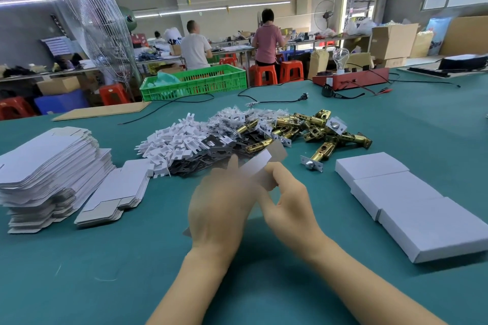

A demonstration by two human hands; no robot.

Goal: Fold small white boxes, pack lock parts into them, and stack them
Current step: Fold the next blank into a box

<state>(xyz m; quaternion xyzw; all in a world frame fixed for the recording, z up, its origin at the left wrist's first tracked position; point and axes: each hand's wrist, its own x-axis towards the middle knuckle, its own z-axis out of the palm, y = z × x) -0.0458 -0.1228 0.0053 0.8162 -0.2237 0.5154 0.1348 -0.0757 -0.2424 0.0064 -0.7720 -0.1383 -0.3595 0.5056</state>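
I see two bare forearms running up from the bottom edge, no sleeves on either as far as they show. The left hand (pixel 219 208) and right hand (pixel 287 200) wear no gloves. I can make out no rings, watch or wristband, though both hands are blurred, the left more so, and finer detail is lost.

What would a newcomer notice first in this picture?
Probably the two hands, left and right, together holding a white box blank at the centre. Behind them lies a heap of brass latches and white plastic parts; flat blanks are stacked left, finished boxes right.
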